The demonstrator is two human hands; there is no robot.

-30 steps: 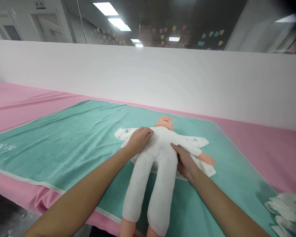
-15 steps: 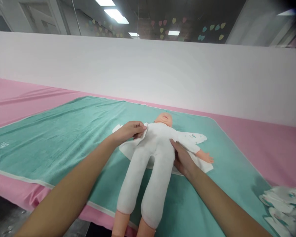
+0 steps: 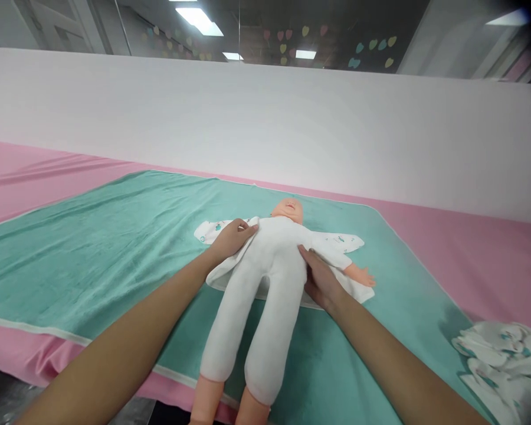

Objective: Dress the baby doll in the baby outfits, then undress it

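Observation:
A baby doll (image 3: 274, 251) with a white cloth body lies on its back, head away from me, on top of a spread white baby shirt (image 3: 343, 241) with small green prints. My left hand (image 3: 233, 239) is at the doll's upper side, fingers bent and closed on the shirt's front edge, which lies folded against the torso. With the thumb on top, my right hand (image 3: 321, 274) grips the doll's other side at the waist; its remaining fingers are partly hidden. The doll's arm on the right shows bare beside the empty sleeve. Its other arm is hidden.
A green towel (image 3: 115, 248) lies under the doll on a pink cover (image 3: 460, 254). Crumpled white printed baby clothes (image 3: 507, 360) sit at the right near corner. A white wall (image 3: 265, 124) with a mirror or window above it rises behind.
My left hand has lowered the shirt edge onto the doll's side, and more of the left sleeve shows. My right hand stays at the waist. The view has shifted slightly.

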